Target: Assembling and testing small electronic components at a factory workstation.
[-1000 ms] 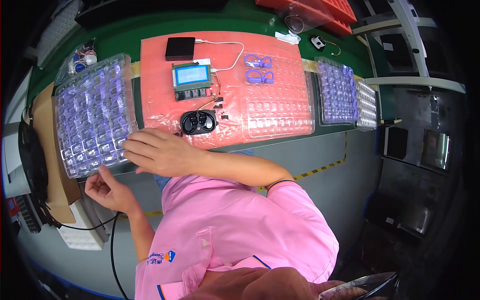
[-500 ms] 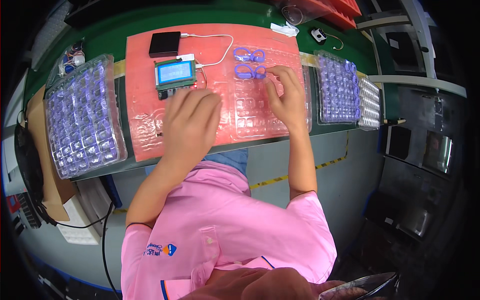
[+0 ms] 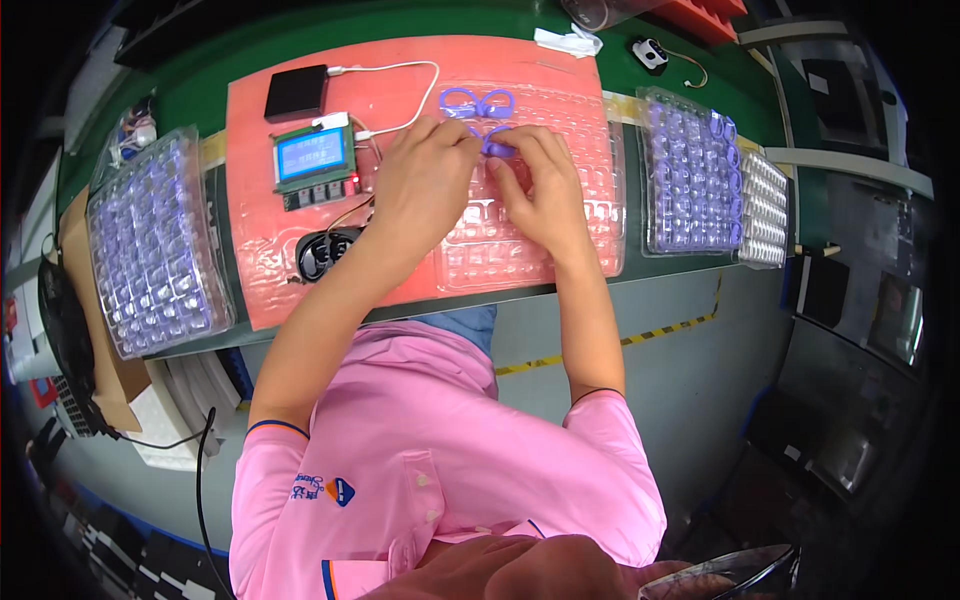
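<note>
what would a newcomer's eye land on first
Probably the big coral mat at upper centre, with a glowing blue screen on its left half. Next, the left hand and right hand, close together at a purple ear-hook piece on the mat's right half. A tray of purple pieces lies left of the mat.

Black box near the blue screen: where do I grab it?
I'd probably grip the black box by its left and right sides, from above: it lies flat, those sides mostly bare. Avoid the far right corner, where the white plug sits; the screen board crowds the near side.
</note>
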Available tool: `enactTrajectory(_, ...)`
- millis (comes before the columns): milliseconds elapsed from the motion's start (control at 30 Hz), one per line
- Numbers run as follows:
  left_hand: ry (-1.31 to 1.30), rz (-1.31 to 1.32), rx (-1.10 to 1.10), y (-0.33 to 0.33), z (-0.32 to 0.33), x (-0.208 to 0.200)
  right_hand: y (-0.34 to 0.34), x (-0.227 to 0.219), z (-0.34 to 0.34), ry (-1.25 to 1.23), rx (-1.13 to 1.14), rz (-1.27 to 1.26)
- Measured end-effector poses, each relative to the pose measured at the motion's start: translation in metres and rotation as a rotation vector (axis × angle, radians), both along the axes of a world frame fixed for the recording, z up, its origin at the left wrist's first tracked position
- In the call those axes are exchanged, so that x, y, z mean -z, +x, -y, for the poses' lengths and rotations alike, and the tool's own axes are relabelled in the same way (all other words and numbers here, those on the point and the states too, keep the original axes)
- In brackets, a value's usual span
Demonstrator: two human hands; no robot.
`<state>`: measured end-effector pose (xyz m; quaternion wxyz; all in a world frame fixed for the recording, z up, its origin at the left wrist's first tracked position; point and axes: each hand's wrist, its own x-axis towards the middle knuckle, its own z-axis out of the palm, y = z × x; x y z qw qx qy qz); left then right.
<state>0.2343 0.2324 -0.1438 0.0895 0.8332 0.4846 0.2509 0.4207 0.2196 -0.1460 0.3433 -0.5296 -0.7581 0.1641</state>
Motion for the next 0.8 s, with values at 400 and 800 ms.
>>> enactTrajectory(400,-0.247,0.208,0.07,-0.014,-0.018,-0.005,-0.008,0.004,0.002,-0.077,-0.003,-0.141)
enactTrajectory(800,-0.859,1.198,-0.128,-0.03,0.004,-0.035,0.009,-0.022,0.013,-0.493,0.014,-1.085)
